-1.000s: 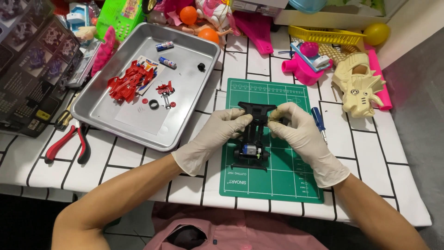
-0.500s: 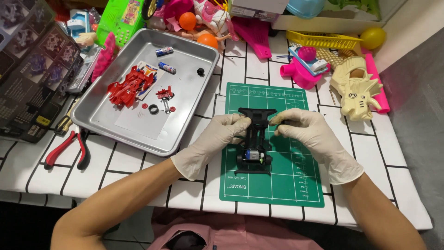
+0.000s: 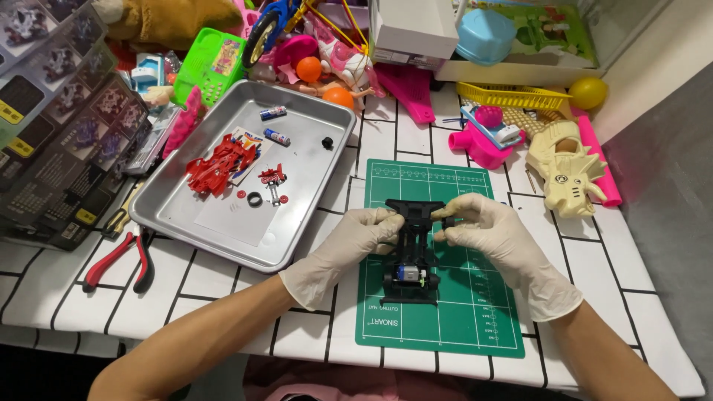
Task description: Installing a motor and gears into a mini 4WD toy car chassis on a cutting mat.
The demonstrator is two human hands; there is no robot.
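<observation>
A black toy car chassis (image 3: 411, 263) with a small silver motor lies on a green cutting mat (image 3: 460, 312). My left hand (image 3: 349, 245), in a white glove, grips the chassis at its front left. My right hand (image 3: 494, 238), also gloved, pinches the front right corner, where a small dark wheel or roller sits between the fingertips. Both hands hold the front end just above the mat.
A metal tray (image 3: 297, 230) to the left holds a red car body (image 3: 219, 163), small red parts, a black ring and two small batteries. Red-handled pliers (image 3: 119, 260) lie at the near left. Toys, a yellow basket (image 3: 512, 95) and a cream dinosaur toy (image 3: 568, 174) crowd the back.
Both hands stay at the chassis front with only slight finger shifts; the camera view has drifted a little.
</observation>
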